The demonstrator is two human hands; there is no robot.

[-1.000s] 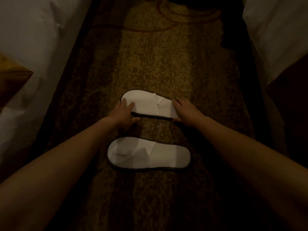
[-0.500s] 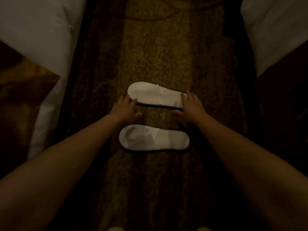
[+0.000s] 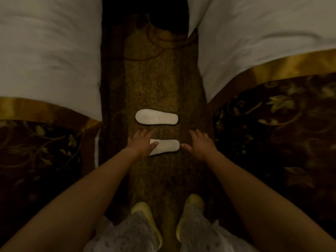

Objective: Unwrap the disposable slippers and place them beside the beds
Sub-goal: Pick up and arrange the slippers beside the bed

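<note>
1. Two white disposable slippers lie flat and parallel on the patterned carpet (image 3: 160, 84) in the aisle between two beds, toes pointing toward the left bed (image 3: 49, 57).
2. The far slipper (image 3: 156, 117) lies untouched, clear of both hands.
3. The near slipper (image 3: 166, 146) sits between the hands; the left hand (image 3: 141, 143) covers its toe end, fingers spread loosely, gripping nothing.
4. The right hand (image 3: 201, 144) hovers just beside the heel end, fingers apart and empty; whether its thumb touches the slipper cannot be told.
5. The right bed (image 3: 263, 44) carries a dark floral runner (image 3: 283, 128) with a gold band.
6. Yellow shoes (image 3: 190, 211) stand on the carpet nearest the camera.
</note>
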